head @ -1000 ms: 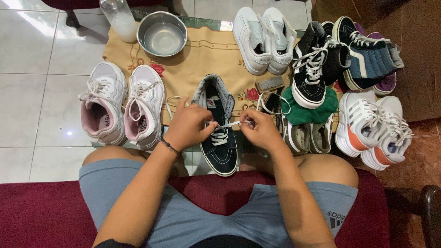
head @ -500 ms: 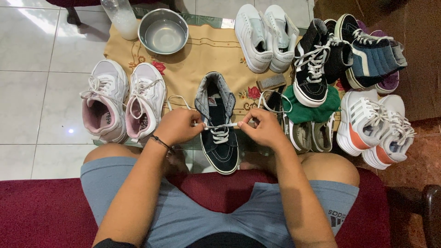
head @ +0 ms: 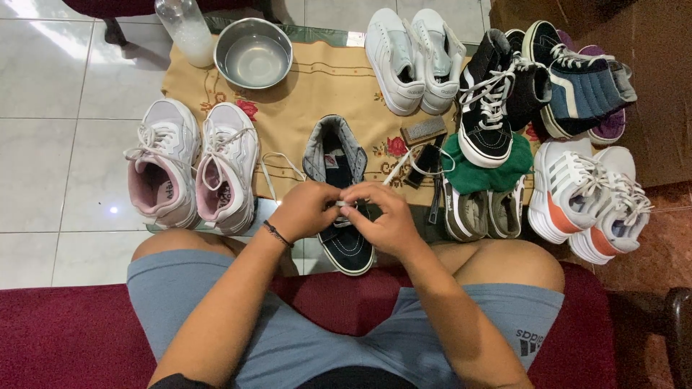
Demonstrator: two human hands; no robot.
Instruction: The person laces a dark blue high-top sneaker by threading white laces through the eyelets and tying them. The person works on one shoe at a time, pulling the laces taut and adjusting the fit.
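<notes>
On the patterned mat (head: 317, 94) lay 1 dark high-top sneaker (head: 339, 194), between 2 pink-lined sneakers (head: 191, 166) and 2 grey slip-ons (head: 481, 212). Above it, the left hand (head: 306, 210) and right hand (head: 386, 216) met, fingers pinched narrowly on its white lace (head: 344, 204).

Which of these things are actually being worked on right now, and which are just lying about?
In hand: dark navy high-top sneaker, its white lace, left hand, right hand.

Lying about: pink-lined white sneakers, round steel bowl, clear plastic bottle, white low sneakers, green cloth, small brush.
</notes>
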